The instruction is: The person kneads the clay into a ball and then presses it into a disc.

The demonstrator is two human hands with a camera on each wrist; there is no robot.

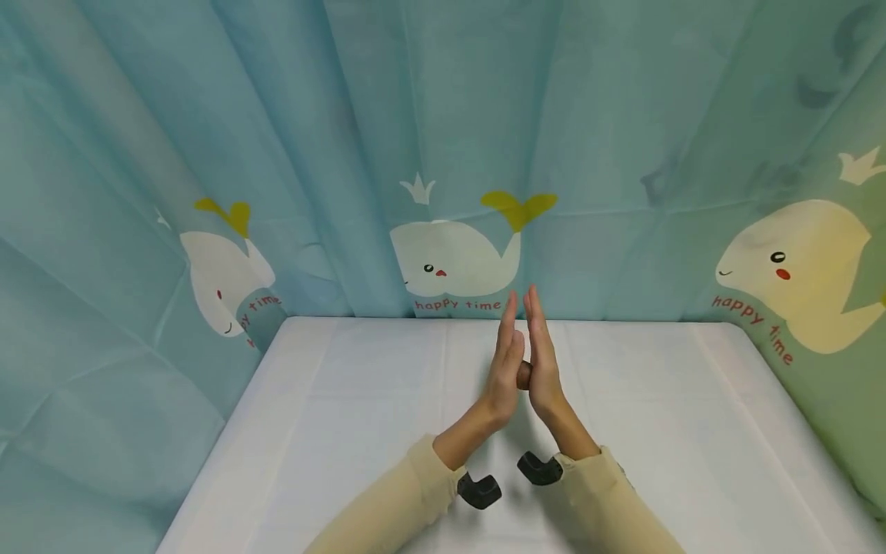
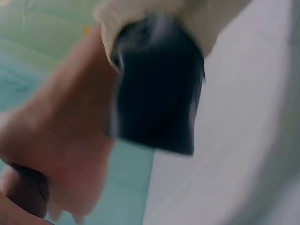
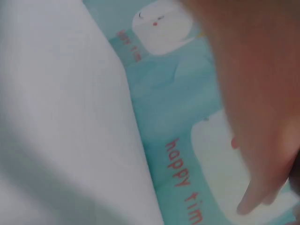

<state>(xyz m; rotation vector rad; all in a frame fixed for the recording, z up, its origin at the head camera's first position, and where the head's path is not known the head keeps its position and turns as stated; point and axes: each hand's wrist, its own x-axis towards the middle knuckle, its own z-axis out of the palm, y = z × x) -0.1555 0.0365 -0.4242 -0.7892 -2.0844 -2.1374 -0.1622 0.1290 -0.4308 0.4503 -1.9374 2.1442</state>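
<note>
Brown ball (image 1: 524,376) sits pinned between the left hand (image 1: 504,378) and right hand (image 1: 545,377), palms facing, fingers straight, none curled round it. Probably light and hard, might roll, so I'd press evenly across its middle. Looks roundish, dark, up over the white table (image 1: 360,431)

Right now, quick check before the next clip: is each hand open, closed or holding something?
Left hand: open, fingers straight, palm against a brown ball.
Right hand: open, fingers straight, palm against the ball's other side.
</note>
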